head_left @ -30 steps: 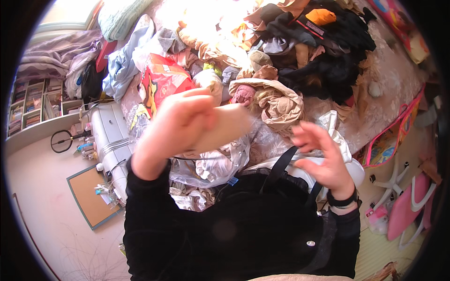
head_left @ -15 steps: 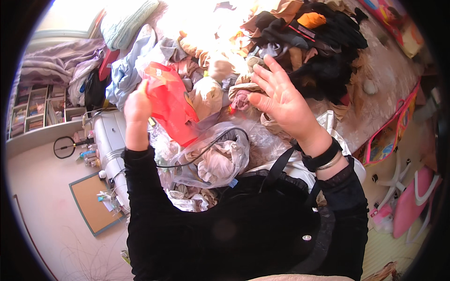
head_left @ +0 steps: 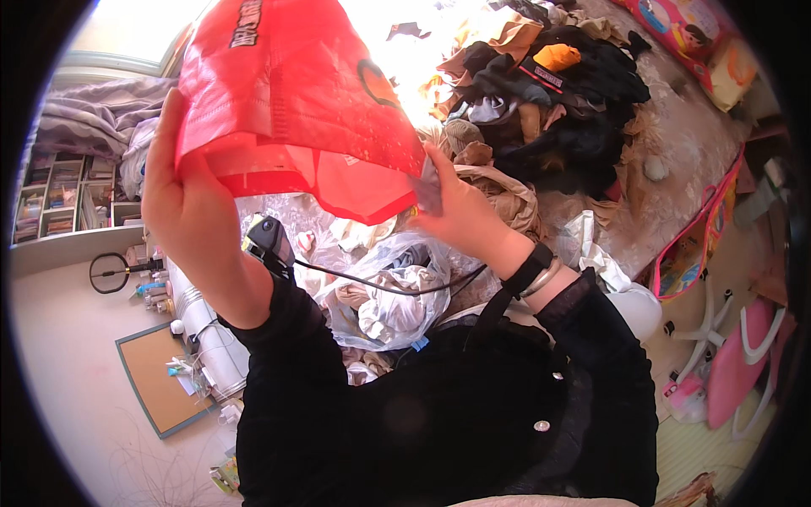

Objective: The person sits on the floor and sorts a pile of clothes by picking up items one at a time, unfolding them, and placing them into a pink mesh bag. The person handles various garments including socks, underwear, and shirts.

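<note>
A red bag (head_left: 296,93) with printing on its side hangs raised in front of me, tilted so that its mouth faces down toward me. At its left edge, my left hand (head_left: 198,211) is closed, the thumb on the outside and the other fingers largely hidden. My right hand (head_left: 465,207) pinches the right corner of the mouth, with a greyish strip of material at the fingers. Below the bag, a clear plastic bag (head_left: 397,296) filled with pale crumpled clothes lies in front of my body. A black cable (head_left: 372,285) runs across it from a device at my left wrist.
Dark clothes (head_left: 583,127) are heaped at the far right, with an orange piece (head_left: 557,57) on top. A pink-edged clear bag (head_left: 697,237) sits at the right edge of the bed. Shelves (head_left: 72,198), a corkboard (head_left: 160,372) and a pink chair (head_left: 739,363) stand around.
The red bag has come up and nearer, turning its mouth toward me. My right hand, open and apart before, now grips its right corner. My left hand has moved left and nearer.
</note>
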Action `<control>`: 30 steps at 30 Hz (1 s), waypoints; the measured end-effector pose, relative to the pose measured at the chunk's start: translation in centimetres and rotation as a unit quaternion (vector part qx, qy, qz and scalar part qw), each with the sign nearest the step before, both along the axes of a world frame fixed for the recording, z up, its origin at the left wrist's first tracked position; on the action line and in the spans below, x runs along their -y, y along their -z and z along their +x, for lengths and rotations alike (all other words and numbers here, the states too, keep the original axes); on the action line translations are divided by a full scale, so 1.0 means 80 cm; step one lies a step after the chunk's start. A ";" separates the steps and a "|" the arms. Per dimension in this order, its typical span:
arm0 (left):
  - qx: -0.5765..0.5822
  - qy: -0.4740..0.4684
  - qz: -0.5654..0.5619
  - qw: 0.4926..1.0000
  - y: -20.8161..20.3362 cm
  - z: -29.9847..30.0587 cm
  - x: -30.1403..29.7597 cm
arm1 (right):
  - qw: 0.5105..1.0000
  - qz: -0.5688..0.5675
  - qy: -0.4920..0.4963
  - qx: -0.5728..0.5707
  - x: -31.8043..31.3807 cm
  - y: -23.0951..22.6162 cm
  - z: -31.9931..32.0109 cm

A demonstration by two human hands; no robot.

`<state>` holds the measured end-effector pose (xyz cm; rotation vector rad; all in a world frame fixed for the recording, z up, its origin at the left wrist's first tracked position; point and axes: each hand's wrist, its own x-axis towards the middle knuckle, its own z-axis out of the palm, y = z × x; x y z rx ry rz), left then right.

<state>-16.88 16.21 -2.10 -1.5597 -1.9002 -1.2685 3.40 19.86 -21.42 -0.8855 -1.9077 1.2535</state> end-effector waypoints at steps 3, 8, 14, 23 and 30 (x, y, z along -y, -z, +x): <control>-0.062 -0.056 -0.018 0.996 -0.012 -0.041 -0.018 | 0.995 0.018 -0.012 0.099 -0.003 0.006 0.033; -0.033 -0.223 -0.101 0.969 -0.037 -0.156 -0.015 | 0.960 0.062 -0.030 0.271 -0.017 0.002 0.110; -0.348 -0.290 -0.243 0.858 0.031 -0.252 -0.049 | 0.923 0.101 -0.209 0.307 0.032 0.019 0.085; -0.195 0.246 -0.374 0.873 0.232 -0.091 -0.053 | 0.940 -0.342 0.010 0.013 0.055 0.048 0.131; -0.019 0.454 -0.639 0.620 0.208 0.017 -0.058 | 0.918 -0.363 0.160 0.014 0.037 0.040 0.207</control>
